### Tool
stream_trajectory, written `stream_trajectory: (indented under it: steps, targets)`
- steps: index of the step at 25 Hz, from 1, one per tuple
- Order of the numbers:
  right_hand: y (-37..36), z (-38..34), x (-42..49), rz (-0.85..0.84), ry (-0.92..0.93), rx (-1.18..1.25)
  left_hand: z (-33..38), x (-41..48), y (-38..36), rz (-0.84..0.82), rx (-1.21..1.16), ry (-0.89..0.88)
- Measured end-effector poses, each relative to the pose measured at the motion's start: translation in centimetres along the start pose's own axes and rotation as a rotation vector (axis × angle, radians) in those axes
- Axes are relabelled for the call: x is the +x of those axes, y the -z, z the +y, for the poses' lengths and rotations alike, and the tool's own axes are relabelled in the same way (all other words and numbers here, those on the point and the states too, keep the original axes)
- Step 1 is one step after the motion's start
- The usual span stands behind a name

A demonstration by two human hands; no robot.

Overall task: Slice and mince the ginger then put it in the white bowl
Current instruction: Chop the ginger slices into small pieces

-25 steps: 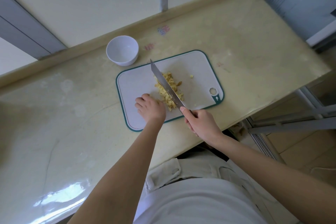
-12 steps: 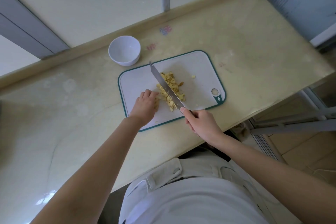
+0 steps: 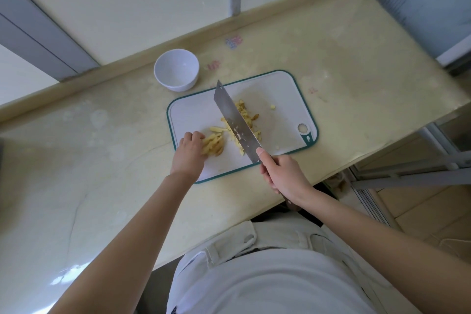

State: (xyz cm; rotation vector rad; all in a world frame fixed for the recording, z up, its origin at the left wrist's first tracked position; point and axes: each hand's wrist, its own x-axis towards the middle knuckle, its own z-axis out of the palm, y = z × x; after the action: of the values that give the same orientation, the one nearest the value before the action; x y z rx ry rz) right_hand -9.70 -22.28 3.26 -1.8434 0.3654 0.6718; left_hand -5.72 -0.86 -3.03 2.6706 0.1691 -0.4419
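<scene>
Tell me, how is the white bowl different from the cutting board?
The white bowl is round and deep; the cutting board is flat and rectangular with rounded corners. The bowl is plain white; the board has a teal edge. The bowl looks empty; the board carries the ginger. Both are white and sit on the counter.

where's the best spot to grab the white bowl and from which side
Pinch the near rim of the white bowl from above, thumb inside: it stands upright, open and looks empty. The ledge runs close behind it, so come from the cutting board side.
</scene>
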Motion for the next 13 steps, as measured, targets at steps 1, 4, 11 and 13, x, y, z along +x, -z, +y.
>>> stream_trajectory:
  steps: [1,4,11,13]
  targets:
    - [-0.1,-0.2,-0.2,-0.005,-0.014,0.029,-0.1,0.1,0.2,0.002,-0.005,0.004]
    - [-0.2,-0.6,-0.3,0.012,-0.064,0.105,0.5,-0.5,0.6,0.048,-0.036,-0.017]
    - [0.0,-2.6,-0.6,-0.053,-0.265,0.524,7.0,-3.5,0.0,-0.031,-0.198,-0.633]
    - [0.4,-2.8,-0.7,-0.054,-0.283,0.587,7.4,-2.9,-0.4,-0.091,-0.278,-0.57]
